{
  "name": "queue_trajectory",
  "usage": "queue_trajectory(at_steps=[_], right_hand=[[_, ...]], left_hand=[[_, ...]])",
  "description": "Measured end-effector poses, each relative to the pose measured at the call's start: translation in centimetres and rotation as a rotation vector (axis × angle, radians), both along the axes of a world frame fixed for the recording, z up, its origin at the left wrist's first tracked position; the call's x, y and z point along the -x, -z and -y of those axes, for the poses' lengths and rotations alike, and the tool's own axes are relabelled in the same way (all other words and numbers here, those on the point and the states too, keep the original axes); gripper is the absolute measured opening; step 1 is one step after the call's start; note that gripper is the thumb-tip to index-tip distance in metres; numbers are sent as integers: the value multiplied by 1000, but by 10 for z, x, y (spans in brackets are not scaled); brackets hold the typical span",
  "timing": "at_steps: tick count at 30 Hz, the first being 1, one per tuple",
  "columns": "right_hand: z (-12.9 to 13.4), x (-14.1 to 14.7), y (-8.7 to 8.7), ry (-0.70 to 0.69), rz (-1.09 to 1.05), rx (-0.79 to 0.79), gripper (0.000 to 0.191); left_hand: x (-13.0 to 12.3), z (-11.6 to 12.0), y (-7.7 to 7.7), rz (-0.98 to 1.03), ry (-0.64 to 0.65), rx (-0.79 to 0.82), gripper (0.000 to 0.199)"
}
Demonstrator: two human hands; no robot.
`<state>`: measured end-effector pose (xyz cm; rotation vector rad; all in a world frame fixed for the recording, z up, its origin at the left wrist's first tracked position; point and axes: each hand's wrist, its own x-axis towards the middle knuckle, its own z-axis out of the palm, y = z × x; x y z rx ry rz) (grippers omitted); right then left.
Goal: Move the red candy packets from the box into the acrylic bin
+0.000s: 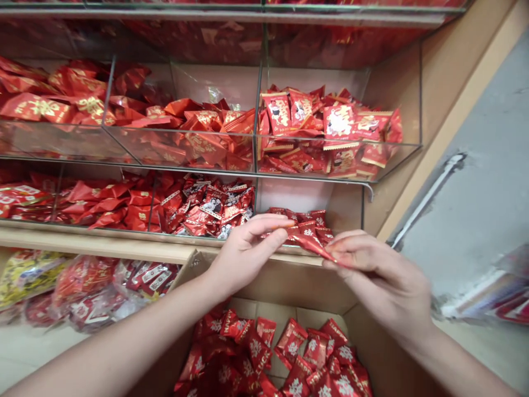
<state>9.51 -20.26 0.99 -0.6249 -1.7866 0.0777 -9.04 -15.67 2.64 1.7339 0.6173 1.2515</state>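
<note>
Between my two hands, a red wrapped candy (313, 245) is stretched out at a slant, in front of the lowest right shelf compartment. My right hand (384, 275) pinches its lower right end between thumb and fingers. The thumb and fingers of my left hand (252, 245) are closed at its upper left end, where the wrapper blends with similar red candies (316, 218) in the compartment behind. Below my hands stands an open cardboard box (289, 275) with many red "HAPPY" candies (293, 342) lying loose in it.
Clear-fronted shelf bins hold red packets (206, 132) on the left and red-and-cream packets (339, 124) on the right. Lower down are red candies with black-and-white prints (212, 204). Bagged goods (86, 286) lie under the shelf. A wooden side panel (446, 116) and grey wall (483, 182) bound the right.
</note>
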Motion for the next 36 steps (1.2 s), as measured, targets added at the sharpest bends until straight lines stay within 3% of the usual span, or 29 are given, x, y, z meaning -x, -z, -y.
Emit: queue_trajectory(at_steps=[4,6,9,14,17,21,24,30,36], right_hand=[[4,-2,0,98,289,-243,31],[4,-1,1,110,386,-259,30],[4,2,3,106,347,-147,27],[4,10,9,186,-122,325,24],[3,10,11,183,-110,481,11],[3,10,11,190,-66,530,11],[4,10,9,164,-29,572,14],[8,14,7,126,-85,534,9],[10,15,5,90,-169,488,6]], left_hand=[[-6,9,-1,137,243,464,43],[-9,10,-1,149,223,535,41],[-12,9,1,187,139,526,36],[-12,9,3,158,136,454,40],[-11,9,3,40,89,360,32],[-7,6,6,-153,29,119,16],[-6,3,7,-174,-17,55,16],[-7,5,6,-32,-15,132,11],[-8,8,3,133,65,296,11]])
